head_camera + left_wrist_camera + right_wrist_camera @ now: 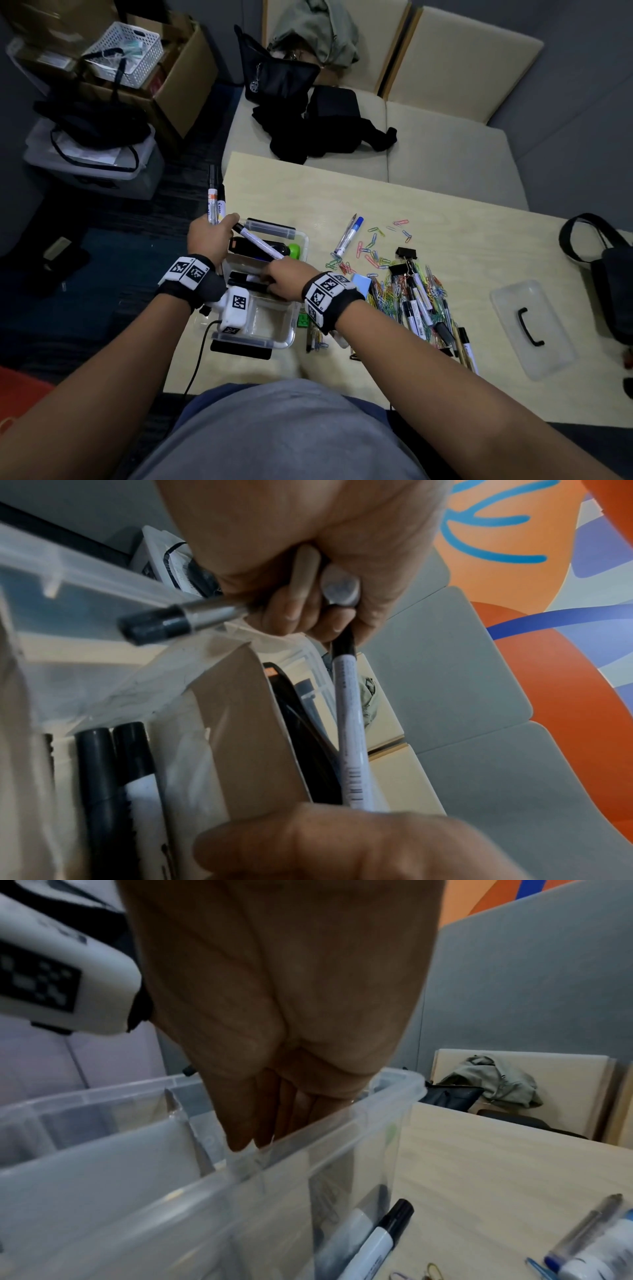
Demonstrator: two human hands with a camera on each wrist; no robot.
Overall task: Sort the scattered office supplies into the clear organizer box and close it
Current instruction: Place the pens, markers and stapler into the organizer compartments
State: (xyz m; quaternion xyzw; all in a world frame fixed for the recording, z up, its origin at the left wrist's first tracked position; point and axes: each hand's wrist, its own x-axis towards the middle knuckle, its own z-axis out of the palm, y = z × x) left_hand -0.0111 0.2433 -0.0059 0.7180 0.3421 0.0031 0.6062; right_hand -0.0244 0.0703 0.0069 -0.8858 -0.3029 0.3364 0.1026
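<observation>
Three markers [215, 202] sit bunched in the left hand [209, 236] at centre-left of frame; one lies slantwise over the organizer box [301, 240], its far end toward the right hand [284, 277]. Right hand: fingers straight, together, reaching into the box's middle compartment, nearer the loose supplies [414, 298] on the worktop [479, 233] at centre-right.

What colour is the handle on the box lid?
Black; the head view shows the handle best.
</observation>
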